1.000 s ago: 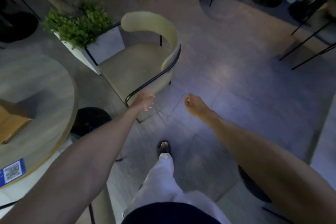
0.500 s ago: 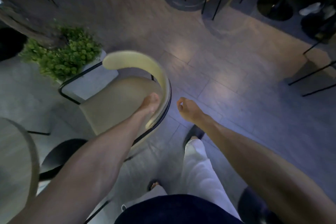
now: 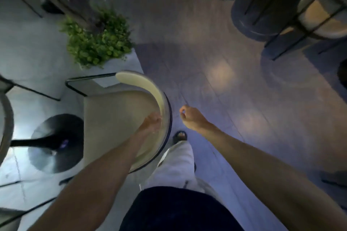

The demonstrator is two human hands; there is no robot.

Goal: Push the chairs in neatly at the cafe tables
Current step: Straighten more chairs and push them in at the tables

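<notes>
A leafy green plant (image 3: pixel 97 43) sits in a pale planter box (image 3: pixel 120 65) on the grey tiled floor (image 3: pixel 234 90), a sandalled foot (image 3: pixel 179 135) below it and a white trouser leg (image 3: pixel 176 165) nearer still.

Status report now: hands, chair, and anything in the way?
Left hand on the backrest of the chair. Right hand free, loosely curled, beside the chair. Table base at the seat's left; planter just beyond.
</notes>
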